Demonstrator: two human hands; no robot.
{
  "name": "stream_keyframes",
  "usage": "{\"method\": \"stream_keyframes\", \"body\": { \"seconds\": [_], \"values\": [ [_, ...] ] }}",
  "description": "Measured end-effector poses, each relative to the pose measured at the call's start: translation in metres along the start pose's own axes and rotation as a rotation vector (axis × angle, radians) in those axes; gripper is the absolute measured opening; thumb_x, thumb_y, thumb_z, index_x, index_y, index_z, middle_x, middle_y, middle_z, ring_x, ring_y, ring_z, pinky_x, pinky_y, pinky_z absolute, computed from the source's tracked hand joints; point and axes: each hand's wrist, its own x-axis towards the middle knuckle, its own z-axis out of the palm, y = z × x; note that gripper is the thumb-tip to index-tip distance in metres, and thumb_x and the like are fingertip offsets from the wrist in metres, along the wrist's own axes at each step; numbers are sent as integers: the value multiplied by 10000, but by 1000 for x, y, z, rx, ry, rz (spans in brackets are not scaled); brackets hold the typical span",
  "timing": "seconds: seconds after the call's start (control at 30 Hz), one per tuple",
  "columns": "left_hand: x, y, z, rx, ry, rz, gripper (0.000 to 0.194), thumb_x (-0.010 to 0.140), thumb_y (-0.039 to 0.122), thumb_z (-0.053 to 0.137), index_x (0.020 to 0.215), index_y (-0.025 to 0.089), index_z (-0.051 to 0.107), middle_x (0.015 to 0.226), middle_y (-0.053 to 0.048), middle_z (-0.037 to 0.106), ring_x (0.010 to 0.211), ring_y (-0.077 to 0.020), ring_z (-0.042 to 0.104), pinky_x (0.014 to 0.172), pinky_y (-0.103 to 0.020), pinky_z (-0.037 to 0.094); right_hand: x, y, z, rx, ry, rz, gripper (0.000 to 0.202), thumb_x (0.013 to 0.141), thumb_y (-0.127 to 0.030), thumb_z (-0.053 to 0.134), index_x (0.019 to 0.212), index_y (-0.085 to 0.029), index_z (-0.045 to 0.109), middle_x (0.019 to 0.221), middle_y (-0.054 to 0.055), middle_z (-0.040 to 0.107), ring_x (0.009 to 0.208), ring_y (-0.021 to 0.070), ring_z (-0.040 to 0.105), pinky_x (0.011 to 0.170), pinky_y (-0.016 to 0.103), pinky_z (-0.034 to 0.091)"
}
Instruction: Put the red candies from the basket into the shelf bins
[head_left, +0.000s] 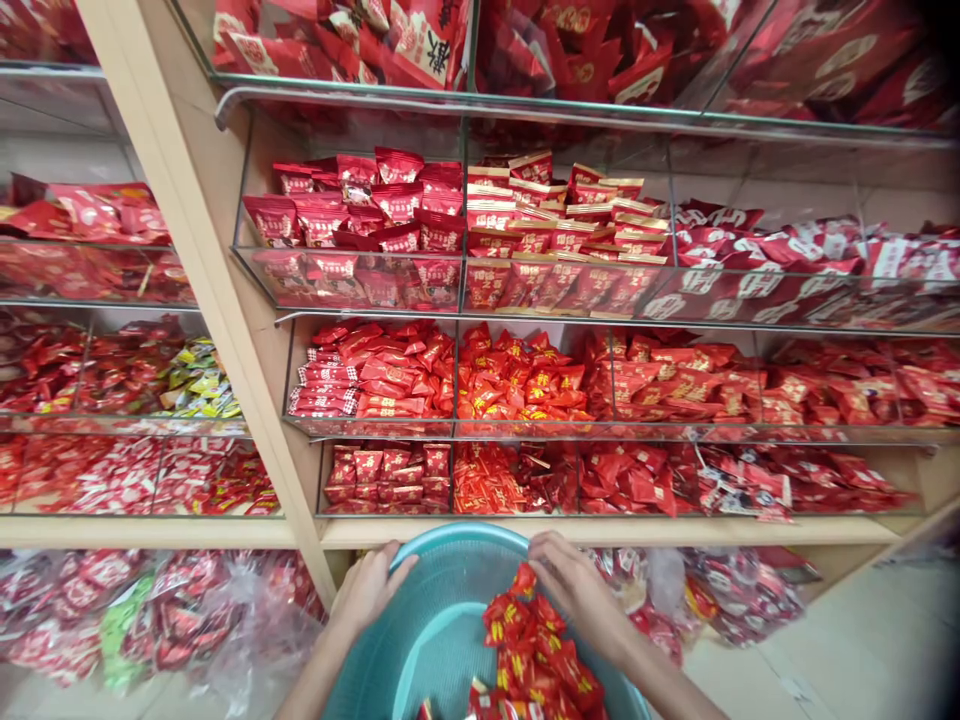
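Note:
A teal plastic basket (442, 538) is at the bottom centre, against the lower wooden edge of the shelf. Red packets with yellow print (536, 650) lie in its right part, and its left part shows bare teal plastic. My left hand (373, 585) holds the basket's rim on the left, thumb toward the inside. On the right side, my right hand (574, 580) is at the rim, its fingers bent over the edge beside the uppermost red packets.
Shelves with clear-fronted bins of red packets (517, 375) rise ahead. A wooden upright (217, 300) divides them on the left. Under the bottom shelf (600, 530) are plastic bags of packets (180, 610) on both sides of the basket.

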Motion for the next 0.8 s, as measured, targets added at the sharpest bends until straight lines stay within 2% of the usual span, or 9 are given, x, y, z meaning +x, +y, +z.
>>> {"method": "stream_keyframes", "body": {
  "seconds": [0.1, 0.23, 0.4, 0.6, 0.7, 0.8],
  "values": [
    [-1, -1, 1, 1, 13, -6, 459, 866, 544, 263, 1060, 240, 547, 974, -61, 673, 963, -205, 614, 767, -249, 412, -9, 20, 18, -137, -62, 122, 214, 907, -254, 335, 813, -225, 525, 852, 15, 569, 746, 142, 582, 684, 254, 431],
    [-2, -2, 1, 6, 27, -6, 470, 864, 551, 258, 1047, 233, 552, 943, -64, 675, 934, -210, 624, 742, -250, 418, -7, 30, 34, -324, -46, 201, 206, 898, -236, 329, 816, -225, 518, 841, 9, 583, 707, 148, 607, 601, 241, 407],
    [0, -7, 5, -12, 42, 16, 477, 860, 561, 253, 1055, 238, 546, 933, -66, 679, 924, -217, 629, 730, -254, 423, -2, 28, 47, -591, -31, 173, 197, 871, -150, 350, 810, -208, 528, 795, 11, 607, 626, 141, 613, 526, 233, 359],
    [1, -9, 7, -14, 54, 20, 473, 855, 574, 249, 1011, 245, 551, 907, -59, 677, 892, -214, 636, 716, -256, 428, -11, 24, 67, -783, -99, 133, 246, 751, 0, 417, 746, -190, 572, 763, 38, 636, 635, 190, 620, 564, 271, 370],
    [0, -9, 7, -17, 62, 31, 475, 857, 575, 245, 1001, 243, 552, 923, -61, 674, 898, -213, 632, 718, -257, 428, -10, 19, 64, -736, -123, 134, 207, 766, -41, 436, 769, -192, 578, 797, 44, 637, 629, 197, 624, 533, 275, 364],
    [1, -9, 7, -17, 60, 23, 484, 857, 575, 247, 1023, 235, 549, 931, -68, 673, 916, -215, 628, 721, -252, 425, 5, 1, 38, -586, -49, 97, 134, 840, -173, 436, 793, -205, 557, 808, 25, 619, 649, 171, 618, 539, 253, 372]
  ]
}}
